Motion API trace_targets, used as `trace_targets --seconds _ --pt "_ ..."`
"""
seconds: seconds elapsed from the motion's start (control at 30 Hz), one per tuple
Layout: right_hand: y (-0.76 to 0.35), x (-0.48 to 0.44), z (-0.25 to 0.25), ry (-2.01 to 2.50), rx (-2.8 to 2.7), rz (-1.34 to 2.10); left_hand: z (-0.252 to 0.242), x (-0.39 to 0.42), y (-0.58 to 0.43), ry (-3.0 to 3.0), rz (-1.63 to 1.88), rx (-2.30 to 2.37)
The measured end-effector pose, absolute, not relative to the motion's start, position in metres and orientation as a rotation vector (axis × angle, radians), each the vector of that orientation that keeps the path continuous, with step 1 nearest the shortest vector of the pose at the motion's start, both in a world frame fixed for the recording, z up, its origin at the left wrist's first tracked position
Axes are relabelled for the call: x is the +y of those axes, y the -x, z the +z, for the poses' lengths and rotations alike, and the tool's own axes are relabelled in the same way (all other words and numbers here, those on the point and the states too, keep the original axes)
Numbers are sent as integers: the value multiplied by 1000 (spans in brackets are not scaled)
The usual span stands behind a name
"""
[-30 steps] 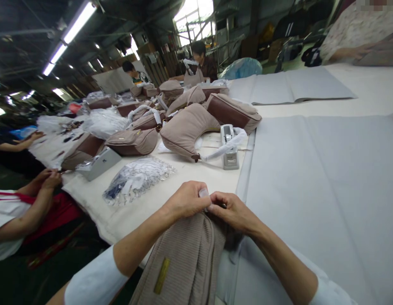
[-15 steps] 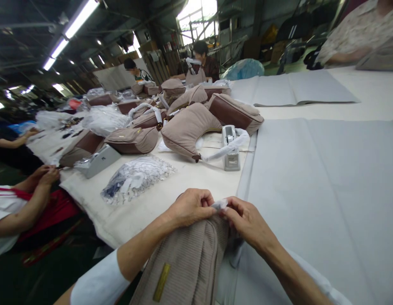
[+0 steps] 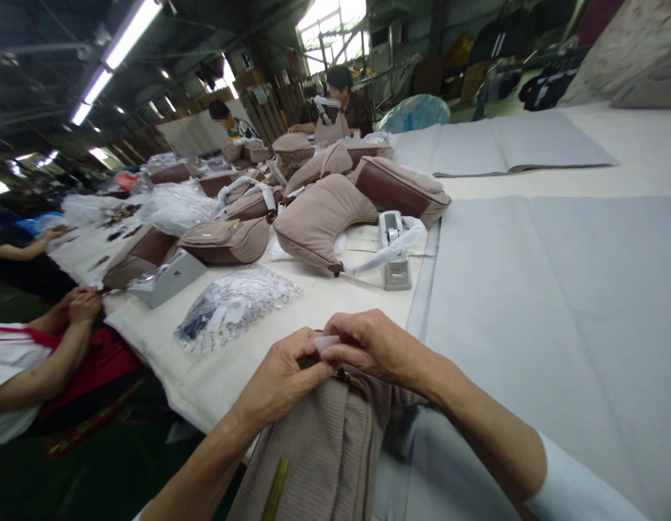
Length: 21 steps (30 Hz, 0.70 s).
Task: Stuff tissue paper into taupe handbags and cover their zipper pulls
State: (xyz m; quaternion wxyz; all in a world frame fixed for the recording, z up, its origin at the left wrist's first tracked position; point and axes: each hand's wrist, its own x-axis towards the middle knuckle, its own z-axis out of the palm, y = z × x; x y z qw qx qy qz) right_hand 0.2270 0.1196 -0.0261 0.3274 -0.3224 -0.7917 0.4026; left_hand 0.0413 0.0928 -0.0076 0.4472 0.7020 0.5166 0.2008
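Observation:
A taupe corduroy bag (image 3: 313, 441) stands close in front of me, with a long brass-coloured plate (image 3: 275, 488) on its side and a zip end (image 3: 344, 375) near its top. Over that top end, my left hand (image 3: 289, 376) and my right hand (image 3: 376, 344) meet, fingers pinched. Between their fingertips sits a small whitish strip (image 3: 327, 343), thin and partly see-through; its exact kind is unclear. Both hands appear to grip it. The bag's strap is hidden.
Beyond my hands are a grey tape dispenser (image 3: 396, 253), a plastic bag of small tags (image 3: 237, 307), and several finished bags (image 3: 324, 217). Grey sheets (image 3: 530, 304) cover the right side. A co-worker's hands (image 3: 82, 304) are at the left table edge.
My right hand has moved left and now lies over the bag's top. My left hand has shifted left and slightly down. The whitish strip has moved left with them.

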Motion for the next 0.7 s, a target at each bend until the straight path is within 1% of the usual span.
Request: trace_targets --seconds 0.13,0.23,0.43,0.53,0.6,0.7 --pt "-221 110 -43 1027 -1839 1226 -19 83 -40 -1699 614 1405" --pt "-222 104 -56 1064 -1833 1274 -21 82 -39 -1692 627 1414" --pt "-225 106 -52 912 -2093 1168 -8 96 -43 -1638 522 1329" --pt "-229 103 -52 967 -2174 1133 -10 106 -45 -1726 406 1293" --pt "-231 99 -54 1032 -2148 1149 -13 112 -45 -1781 352 1293" --pt "-230 94 -57 1140 -1954 1197 -12 117 -46 -1793 310 1279"
